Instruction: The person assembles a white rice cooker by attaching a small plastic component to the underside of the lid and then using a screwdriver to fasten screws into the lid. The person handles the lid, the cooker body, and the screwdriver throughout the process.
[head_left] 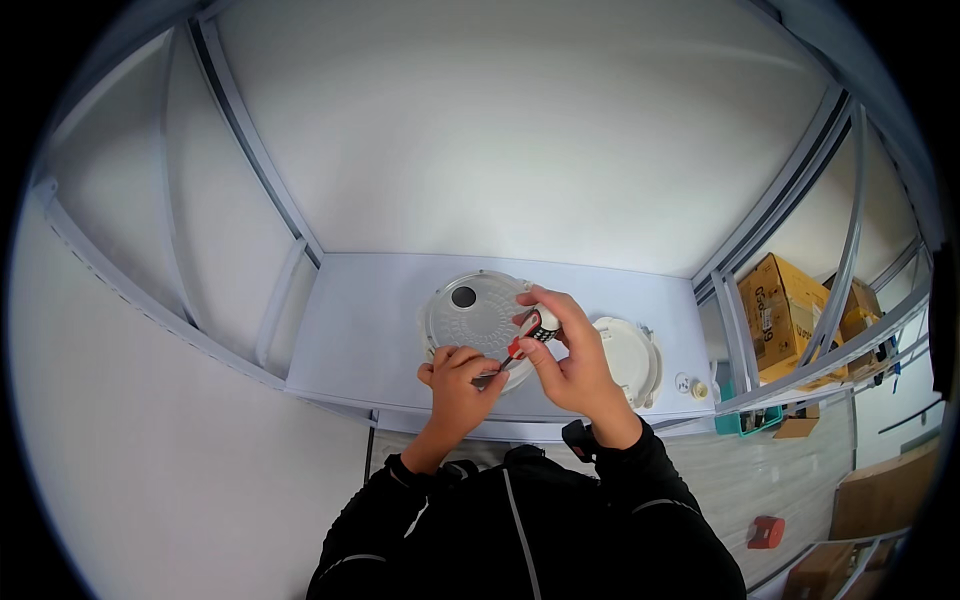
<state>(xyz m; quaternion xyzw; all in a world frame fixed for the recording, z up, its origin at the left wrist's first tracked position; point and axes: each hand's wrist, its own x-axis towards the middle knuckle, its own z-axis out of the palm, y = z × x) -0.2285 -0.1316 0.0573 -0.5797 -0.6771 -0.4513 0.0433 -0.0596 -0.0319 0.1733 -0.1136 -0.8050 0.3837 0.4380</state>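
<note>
My right hand [578,368] is wrapped round the handle of a screwdriver [541,324] with a white, red and black grip. Its shaft slants down and left to the near edge of a round, silvery-white disc-shaped part [475,325]. At that edge my left hand [460,390] has its fingers bent together beside the screwdriver's tip. Whatever those fingers pinch is too small and too covered to name. A dark oval spot [463,297] shows on the far side of the disc, and a ring of small dimples marks its face.
Right of my hands lie stacked white round plates [626,362]. Two small round pieces [699,390] sit by the table's right end. Metal frame posts [735,330] border the white table [350,330]. Beyond them are cardboard boxes [780,315], a teal crate [750,420] and a red object [766,532] on the floor.
</note>
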